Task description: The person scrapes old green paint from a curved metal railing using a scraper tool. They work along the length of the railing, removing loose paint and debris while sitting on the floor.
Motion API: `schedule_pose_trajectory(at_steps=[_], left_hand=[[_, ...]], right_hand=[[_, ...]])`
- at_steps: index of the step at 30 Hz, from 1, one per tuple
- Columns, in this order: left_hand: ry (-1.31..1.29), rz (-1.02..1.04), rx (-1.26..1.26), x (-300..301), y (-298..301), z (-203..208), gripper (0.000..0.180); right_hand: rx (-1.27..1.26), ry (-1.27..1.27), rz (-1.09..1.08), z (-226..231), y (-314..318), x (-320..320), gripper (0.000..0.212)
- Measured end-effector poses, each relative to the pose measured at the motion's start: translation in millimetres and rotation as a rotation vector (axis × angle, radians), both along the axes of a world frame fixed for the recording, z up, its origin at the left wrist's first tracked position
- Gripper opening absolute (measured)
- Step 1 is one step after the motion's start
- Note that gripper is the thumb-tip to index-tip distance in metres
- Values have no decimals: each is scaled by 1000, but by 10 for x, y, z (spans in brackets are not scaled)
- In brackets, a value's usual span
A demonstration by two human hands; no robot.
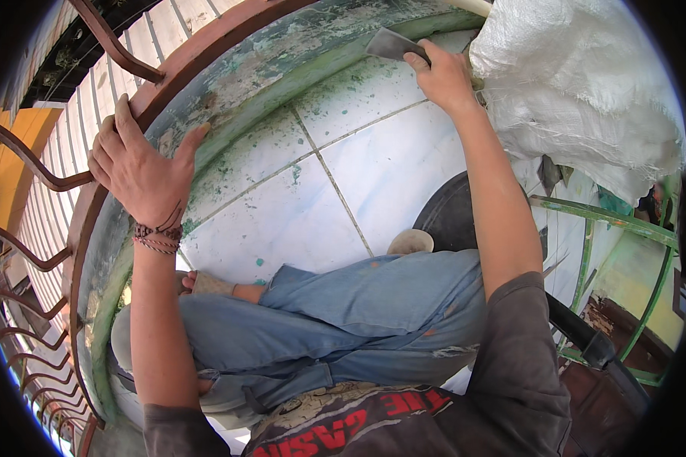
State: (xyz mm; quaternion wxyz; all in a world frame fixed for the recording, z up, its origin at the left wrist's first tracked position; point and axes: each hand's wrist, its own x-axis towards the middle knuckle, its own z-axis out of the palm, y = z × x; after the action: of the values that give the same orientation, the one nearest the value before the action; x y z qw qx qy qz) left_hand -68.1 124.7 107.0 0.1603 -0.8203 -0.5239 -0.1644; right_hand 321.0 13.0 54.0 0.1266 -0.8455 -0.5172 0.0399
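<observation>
My right hand (443, 75) is closed around a flat grey scraper (391, 44) whose wide end meets the green-painted curb (312, 67) along the tile edge. My fingers partly hide the scraper's grip end. My left hand (146, 164) lies with fingers spread over the brown metal rail (177, 80), its thumb reaching toward the curb's worn top. Peeling paint shows on that curb, in patches of green, grey and white. Green flakes are scattered over the white floor tiles (282, 206) beside it.
A white woven sack (579, 91) bulges at the upper right. By my right knee are a black round container (453, 213) and a small pale round object (410, 242). A green metal frame (610, 217) stands at the right. Curved brown bars (34, 164) line the left.
</observation>
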Motion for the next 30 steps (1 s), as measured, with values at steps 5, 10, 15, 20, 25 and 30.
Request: schedule_pose_trajectory(at_steps=[5, 10, 15, 20, 25, 30], left_hand=[[14, 15, 3, -26, 11, -9, 98], [8, 7, 5, 13, 2, -2, 99], [4, -1, 2, -21, 4, -13, 100], [7, 22, -16, -14, 11, -9, 100], [20, 10, 4, 19, -4, 0, 100], [25, 6, 5, -18, 7, -4, 99]], right_hand=[[-101, 146, -19, 36, 24, 44, 47], [51, 15, 130, -145, 56, -76, 40], [11, -43, 65, -111, -3, -1, 40], [-137, -53, 7, -99, -33, -84, 41], [6, -68, 131, -226, -24, -12, 35], [-75, -92, 82, -102, 24, -16, 29]])
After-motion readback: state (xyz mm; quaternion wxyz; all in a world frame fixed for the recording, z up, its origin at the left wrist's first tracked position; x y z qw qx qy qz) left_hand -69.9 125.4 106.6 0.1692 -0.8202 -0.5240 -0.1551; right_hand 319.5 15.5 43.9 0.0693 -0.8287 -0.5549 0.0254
